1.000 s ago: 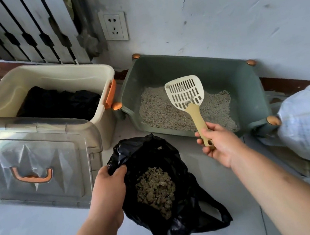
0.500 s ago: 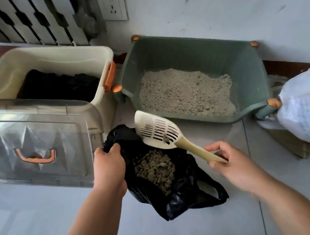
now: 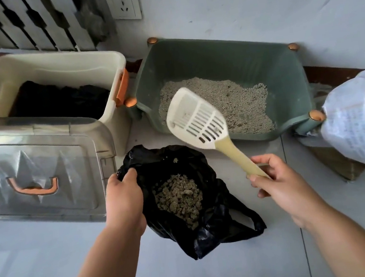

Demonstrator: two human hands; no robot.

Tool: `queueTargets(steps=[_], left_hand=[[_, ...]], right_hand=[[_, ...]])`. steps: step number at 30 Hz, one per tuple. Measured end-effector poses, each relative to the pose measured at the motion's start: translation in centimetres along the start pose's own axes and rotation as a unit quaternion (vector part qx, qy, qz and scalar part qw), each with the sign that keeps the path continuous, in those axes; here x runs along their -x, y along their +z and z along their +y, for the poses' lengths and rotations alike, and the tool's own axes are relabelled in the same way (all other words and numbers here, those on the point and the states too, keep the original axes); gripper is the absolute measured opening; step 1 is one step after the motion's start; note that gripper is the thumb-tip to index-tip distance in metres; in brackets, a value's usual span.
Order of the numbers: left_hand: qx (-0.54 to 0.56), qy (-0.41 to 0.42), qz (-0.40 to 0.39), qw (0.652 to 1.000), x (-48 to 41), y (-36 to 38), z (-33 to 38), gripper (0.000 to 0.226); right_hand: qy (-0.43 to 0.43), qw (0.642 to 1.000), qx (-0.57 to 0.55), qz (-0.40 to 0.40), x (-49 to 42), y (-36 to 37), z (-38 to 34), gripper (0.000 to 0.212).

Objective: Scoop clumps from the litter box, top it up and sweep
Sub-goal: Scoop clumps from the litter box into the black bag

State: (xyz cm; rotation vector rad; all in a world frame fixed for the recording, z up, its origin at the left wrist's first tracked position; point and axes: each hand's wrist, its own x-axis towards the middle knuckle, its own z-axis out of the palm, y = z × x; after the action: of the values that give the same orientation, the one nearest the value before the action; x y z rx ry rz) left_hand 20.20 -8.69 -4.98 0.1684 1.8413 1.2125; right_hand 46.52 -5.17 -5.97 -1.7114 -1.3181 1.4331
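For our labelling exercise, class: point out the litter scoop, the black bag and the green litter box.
litter scoop (image 3: pixel 198 122): head view, on its slotted white blade.
black bag (image 3: pixel 223 232): head view, on the crumpled plastic of its lower part.
green litter box (image 3: pixel 220 57): head view, on its inner back wall.

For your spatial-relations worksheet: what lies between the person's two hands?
In the head view, the open black plastic bag holding litter clumps.

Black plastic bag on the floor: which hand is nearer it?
Left. The left hand grips the black plastic bag at its left rim; the right hand holds the cream slotted scoop by its handle, apart from the bag, to its right.
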Motion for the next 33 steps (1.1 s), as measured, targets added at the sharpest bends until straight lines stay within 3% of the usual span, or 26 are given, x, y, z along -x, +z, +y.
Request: queueTargets(steps=[5,10,13,18,24,33], left_hand=[[-0.037,0.01,-0.029,0.999,1.2,0.7,0.3,0.009],[-0.032,0.019,-0.051,0.998,1.3,1.1,0.1,0.014],[-0.044,0.023,-0.05,0.998,1.4,1.4,0.2,0.015],[-0.033,0.026,-0.062,0.997,1.4,1.5,0.4,0.012],[-0.019,0.015,-0.071,0.997,0.6,1.3,0.2,0.013],[-0.003,0.004,-0.075,0.997,0.3,1.2,0.1,0.014]], right_hand=[[0.078,0.977,-0.188,0.056,-1.4,1.2,-3.0,0.008],[0.168,0.935,-0.299,0.086,-7.3,1.2,-6.0,0.024],[0.184,0.934,-0.294,0.089,-10.5,2.1,-6.0,0.028],[0.196,0.928,-0.306,0.083,-14.4,3.3,-5.5,0.012],[0.241,0.917,-0.311,0.064,-16.7,4.1,-5.3,0.023],[0.192,0.909,-0.364,0.07,-15.8,3.7,-4.1,0.017]])
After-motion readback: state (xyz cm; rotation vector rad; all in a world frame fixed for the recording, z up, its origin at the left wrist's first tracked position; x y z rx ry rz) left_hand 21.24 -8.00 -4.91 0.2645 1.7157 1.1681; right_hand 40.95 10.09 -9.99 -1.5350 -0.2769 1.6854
